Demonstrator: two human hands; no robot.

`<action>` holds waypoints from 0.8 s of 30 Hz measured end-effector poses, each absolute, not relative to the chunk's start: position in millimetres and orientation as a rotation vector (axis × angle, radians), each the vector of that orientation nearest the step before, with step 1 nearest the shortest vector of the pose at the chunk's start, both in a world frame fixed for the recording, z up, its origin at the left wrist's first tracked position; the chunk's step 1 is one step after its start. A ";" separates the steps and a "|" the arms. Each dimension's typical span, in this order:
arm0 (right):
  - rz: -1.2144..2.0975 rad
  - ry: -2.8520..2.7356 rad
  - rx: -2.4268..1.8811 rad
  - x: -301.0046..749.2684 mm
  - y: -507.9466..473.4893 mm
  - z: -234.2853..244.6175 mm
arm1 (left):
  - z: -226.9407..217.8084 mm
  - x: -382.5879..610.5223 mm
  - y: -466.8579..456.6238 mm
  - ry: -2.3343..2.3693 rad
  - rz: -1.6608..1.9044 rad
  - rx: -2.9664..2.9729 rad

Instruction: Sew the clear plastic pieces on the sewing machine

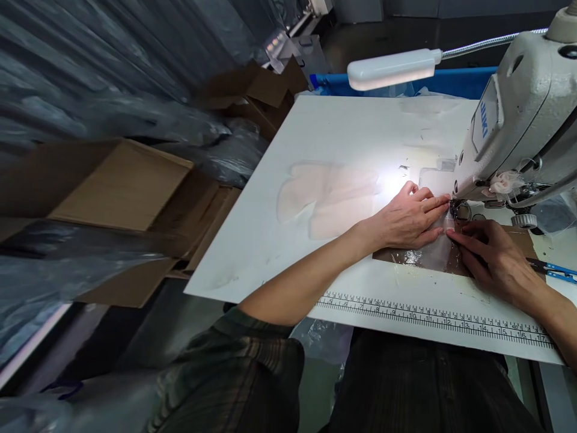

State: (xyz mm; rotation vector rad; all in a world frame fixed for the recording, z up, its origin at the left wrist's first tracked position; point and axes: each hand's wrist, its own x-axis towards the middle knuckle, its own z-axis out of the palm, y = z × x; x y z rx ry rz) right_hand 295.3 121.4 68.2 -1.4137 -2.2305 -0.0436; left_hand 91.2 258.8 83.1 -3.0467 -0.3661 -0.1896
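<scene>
A piece of thin, see-through fabric [436,257] lies under the needle area of the white sewing machine [518,114]. My left hand [412,218] rests on it with fingers stretched out flat, the fingertips close beside the presser foot [458,209]. On the other side, my right hand [498,260] has its fingers bent together at the fabric's near edge, just in front of the foot. Brown tape or board [525,239] shows on the table beneath the hands. The needle itself is hard to make out.
Sheer pinkish cut pieces [331,195] lie left on the white table [265,246]. A ruler strip [433,319] runs along the front edge. Blue-handled thread snips [559,270] lie at right. A lamp [394,69] hangs above. Cardboard boxes [121,186] stand left.
</scene>
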 end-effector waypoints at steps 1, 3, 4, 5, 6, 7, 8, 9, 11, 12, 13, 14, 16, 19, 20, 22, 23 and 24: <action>-0.046 -2.224 -1.413 294.8 121.3 68.5 | 82.5 91.2 259.0 -0.363 -0.197 -3.046; -0.039 -2.220 -1.413 294.2 121.1 68.8 | 81.6 91.3 259.0 -0.354 -0.208 -3.048; -0.028 -2.220 -1.414 294.1 121.1 69.0 | 81.4 91.3 259.1 -0.353 -0.210 -3.050; -0.018 -2.222 -1.414 294.2 121.0 69.1 | 81.3 91.3 259.0 -0.354 -0.212 -3.053; -0.009 -2.222 -1.416 294.5 121.0 69.1 | 81.4 91.3 259.0 -0.355 -0.213 -3.056; -0.003 -2.225 -1.417 294.9 121.1 69.2 | 81.7 91.3 259.0 -0.357 -0.213 -3.060; -0.002 -2.228 -1.418 295.4 121.2 69.1 | 82.2 91.4 258.8 -0.356 -0.212 -3.063; -0.005 -2.230 -1.421 295.9 121.4 68.9 | 82.8 91.4 258.7 -0.353 -0.209 -3.065; -0.006 -2.231 -1.425 296.8 121.9 68.1 | 84.4 91.7 258.0 -0.346 -0.199 -3.063; 0.000 -2.229 -1.428 297.1 122.1 67.5 | 85.2 92.0 257.5 -0.348 -0.193 -3.060; 0.009 -2.224 -1.434 297.4 122.3 66.7 | 85.8 92.3 257.0 -0.353 -0.187 -3.056; 0.022 -2.218 -1.443 297.5 122.3 65.9 | 86.2 92.6 256.5 -0.359 -0.182 -3.053; 0.038 -2.203 -1.455 297.6 122.3 64.1 | 86.4 93.2 255.7 -0.372 -0.171 -3.045; 0.022 -2.186 -1.438 297.5 122.0 62.3 | 85.4 93.9 254.7 -0.379 -0.172 -3.036; 0.013 -2.184 -1.429 297.5 121.9 62.1 | 85.1 93.9 254.2 -0.381 -0.175 -3.034; 0.004 -2.187 -1.426 297.6 121.9 62.4 | 85.0 93.8 252.9 -0.383 -0.181 -3.032; 0.003 -2.190 -1.429 297.6 122.0 62.7 | 85.3 93.8 252.0 -0.386 -0.182 -3.029; 0.002 -2.191 -1.433 297.5 122.1 63.1 | 85.7 93.6 251.0 -0.393 -0.185 -3.024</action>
